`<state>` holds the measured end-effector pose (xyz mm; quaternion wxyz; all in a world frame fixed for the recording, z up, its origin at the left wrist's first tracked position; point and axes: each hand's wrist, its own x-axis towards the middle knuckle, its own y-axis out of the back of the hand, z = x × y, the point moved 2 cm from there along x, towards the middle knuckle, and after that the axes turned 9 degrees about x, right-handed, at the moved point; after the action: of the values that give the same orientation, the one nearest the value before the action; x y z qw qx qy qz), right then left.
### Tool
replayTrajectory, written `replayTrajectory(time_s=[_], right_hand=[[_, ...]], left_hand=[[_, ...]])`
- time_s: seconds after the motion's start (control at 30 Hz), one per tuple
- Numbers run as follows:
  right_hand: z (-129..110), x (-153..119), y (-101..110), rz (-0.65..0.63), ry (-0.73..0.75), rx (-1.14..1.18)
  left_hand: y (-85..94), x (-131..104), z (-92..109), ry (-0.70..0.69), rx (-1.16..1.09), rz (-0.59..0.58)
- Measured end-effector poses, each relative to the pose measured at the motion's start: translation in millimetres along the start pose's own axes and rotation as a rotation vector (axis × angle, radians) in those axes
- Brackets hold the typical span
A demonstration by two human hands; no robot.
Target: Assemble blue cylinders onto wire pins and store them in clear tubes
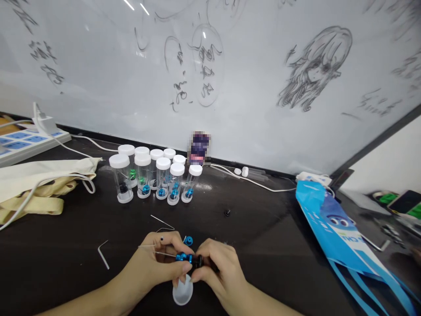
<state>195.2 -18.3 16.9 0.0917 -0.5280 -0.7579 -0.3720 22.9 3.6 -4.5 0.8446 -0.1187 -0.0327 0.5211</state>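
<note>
My left hand is closed around the blue section of a small blue-and-black metal part. A thin metal rod runs out of its left end. With thumb and fingers, my right hand pinches the black end of the same part. Just below my fingertips is a round white cap, hollow side up; whether my left fingers touch it is hard to tell. A loose blue ring-shaped piece lies behind the hands. An L-shaped hex key rests to the left, and a thin bent wire lies beyond.
Several clear tubes with white caps stand in a group at the back left. A small black piece lies mid-table. A blue bag is on the right; cloth and a power strip are on the left. A whiteboard rises behind.
</note>
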Motion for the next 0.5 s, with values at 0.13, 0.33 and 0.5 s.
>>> replayTrajectory(time_s=[0.13, 0.33, 0.5], right_hand=[[-0.1, -0.7, 0.3, 0.026, 0.020, -0.029], [0.0, -1.2, 0.5, -0.028, -0.020, -0.048], [0.9, -0.2, 0.4, 0.007, -0.017, -0.021]], left_hand=[[-0.5, -0.8, 1.6, -0.012, 0.012, 0.013], [1.4, -2.6, -2.1, -0.024, 0.036, -0.010], [0.9, -3.0, 0.8, -0.009, 0.019, -0.001]])
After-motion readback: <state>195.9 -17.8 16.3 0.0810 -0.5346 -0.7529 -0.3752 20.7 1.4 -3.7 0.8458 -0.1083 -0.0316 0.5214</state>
